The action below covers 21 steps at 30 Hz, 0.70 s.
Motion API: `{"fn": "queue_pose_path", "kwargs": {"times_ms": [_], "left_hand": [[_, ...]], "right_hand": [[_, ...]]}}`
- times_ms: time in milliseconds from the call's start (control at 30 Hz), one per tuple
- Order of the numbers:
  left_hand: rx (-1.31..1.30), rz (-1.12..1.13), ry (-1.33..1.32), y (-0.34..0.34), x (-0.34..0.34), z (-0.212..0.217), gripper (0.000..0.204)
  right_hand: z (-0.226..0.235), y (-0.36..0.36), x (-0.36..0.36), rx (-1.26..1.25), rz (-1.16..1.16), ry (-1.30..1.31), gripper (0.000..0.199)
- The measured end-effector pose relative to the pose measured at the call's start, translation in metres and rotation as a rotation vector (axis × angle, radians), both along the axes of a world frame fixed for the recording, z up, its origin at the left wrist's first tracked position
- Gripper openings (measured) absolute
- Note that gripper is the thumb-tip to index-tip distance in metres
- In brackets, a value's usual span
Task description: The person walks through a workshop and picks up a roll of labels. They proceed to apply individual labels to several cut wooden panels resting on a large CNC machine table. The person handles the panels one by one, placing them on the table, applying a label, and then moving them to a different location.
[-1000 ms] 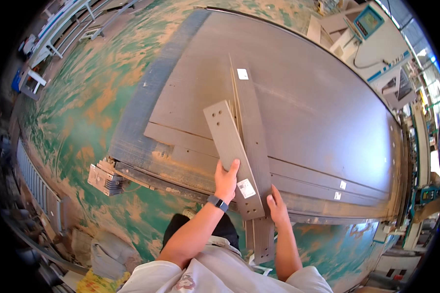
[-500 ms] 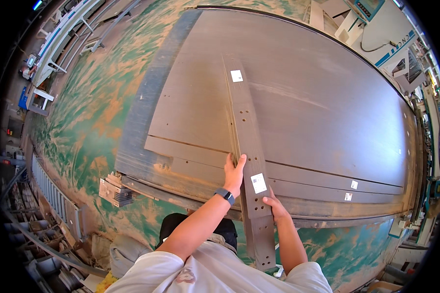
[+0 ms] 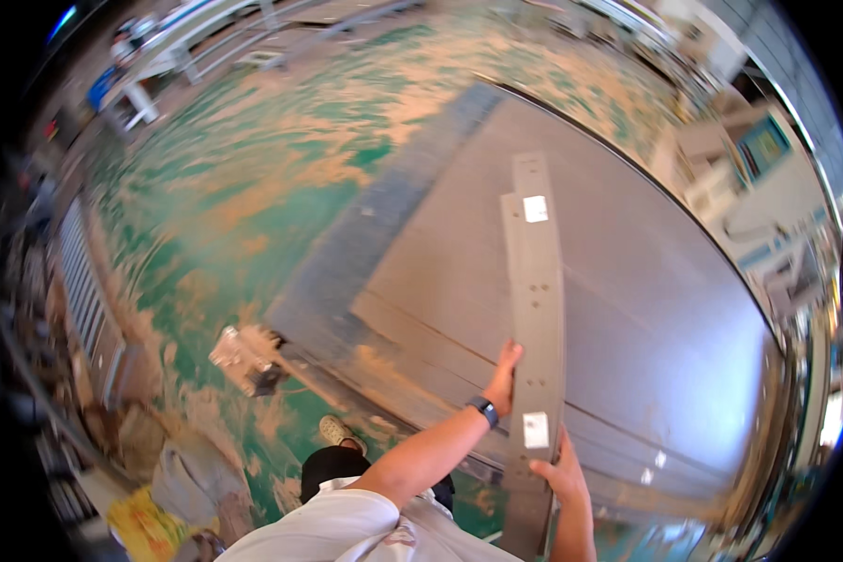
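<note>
Between my two hands is a small stack of long, narrow grey-brown boards [image 3: 538, 337], with drilled holes and two white labels on the top one. A second board's edge shows along the left side. My left hand [image 3: 504, 382], with a dark watch at the wrist, grips the left edge near the middle; its fingers are partly hidden behind the boards. Lower down, my right hand [image 3: 564, 476] holds the right edge, its thumb on the top face. The boards are held over a large grey-brown panel [image 3: 656, 328] cut with long straight lines.
The panel lies on a dusty machine bed [image 3: 375, 225] with a bluish border. A metal block [image 3: 245, 360] sits at its near left corner. Sawdust streaks the green floor [image 3: 197, 234]. Grey and yellow sacks [image 3: 192, 482] lie at lower left. A machine cabinet [image 3: 768, 178] stands far right.
My view has turned, so the bed appears rotated and shifted right. The boards have moved rightward in the picture, still held by both hands. A shoe now shows beside the bed.
</note>
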<state>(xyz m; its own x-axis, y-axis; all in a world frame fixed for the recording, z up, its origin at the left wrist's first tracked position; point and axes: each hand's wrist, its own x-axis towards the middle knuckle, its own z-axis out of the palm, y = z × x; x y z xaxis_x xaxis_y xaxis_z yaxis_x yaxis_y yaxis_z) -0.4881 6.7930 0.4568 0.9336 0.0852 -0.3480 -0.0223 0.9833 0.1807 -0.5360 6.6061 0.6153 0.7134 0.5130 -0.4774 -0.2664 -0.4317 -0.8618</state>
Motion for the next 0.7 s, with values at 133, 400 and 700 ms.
{"fn": "queue_pose_path", "kwargs": {"times_ms": [133, 400, 700], "left_hand": [[0.069, 0.206, -0.139, 0.071, -0.084, 0.085, 0.081], [-0.005, 0.478, -0.225, 0.272, -0.296, 0.083, 0.055], [-0.125, 0.822, -0.028, 0.443, -0.552, 0.061, 0.046]], "right_hand": [[0.018, 0.032, -0.015, -0.055, 0.319, -0.202, 0.104], [0.012, 0.261, -0.138, -0.171, 0.816, -0.555, 0.085], [0.005, 0.477, -0.301, 0.025, 0.972, 0.295, 0.102]]}}
